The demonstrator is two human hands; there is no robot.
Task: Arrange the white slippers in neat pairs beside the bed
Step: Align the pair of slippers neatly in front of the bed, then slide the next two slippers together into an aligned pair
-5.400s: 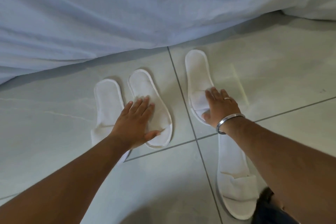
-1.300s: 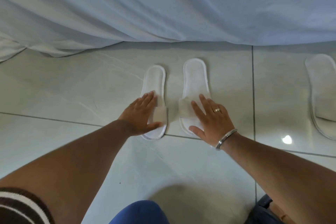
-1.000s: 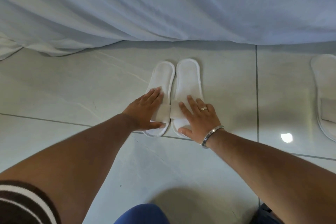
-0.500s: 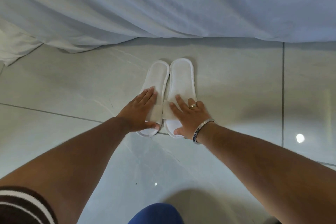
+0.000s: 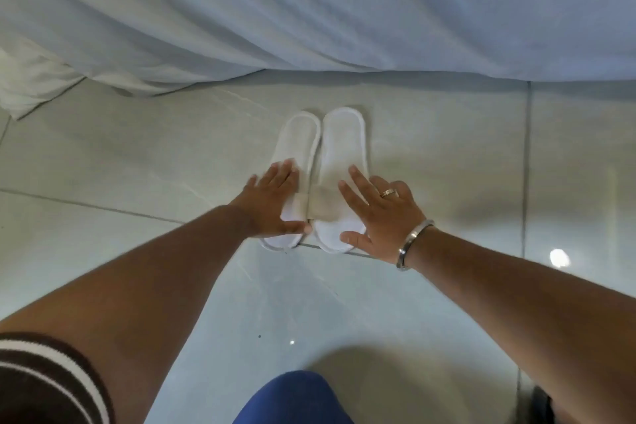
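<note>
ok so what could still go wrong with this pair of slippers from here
1. Both hands lie flat on the straps: the left hand on the left slipper, the right hand on the right slipper. Lifting off carelessly could drag the light slippers apart or askew.
2. The far ends look slightly uneven, so the pair may end up not quite level.
3. The draped bed sheet hangs close and could brush them.

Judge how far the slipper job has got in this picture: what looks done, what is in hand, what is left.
Done: the left slipper and right slipper lie side by side, touching, heels toward the bed sheet. In hand: the left hand and right hand rest flat on them, squaring them up. Left: lifting the hands away; no other slippers show here, so a second pair cannot be judged.
</note>
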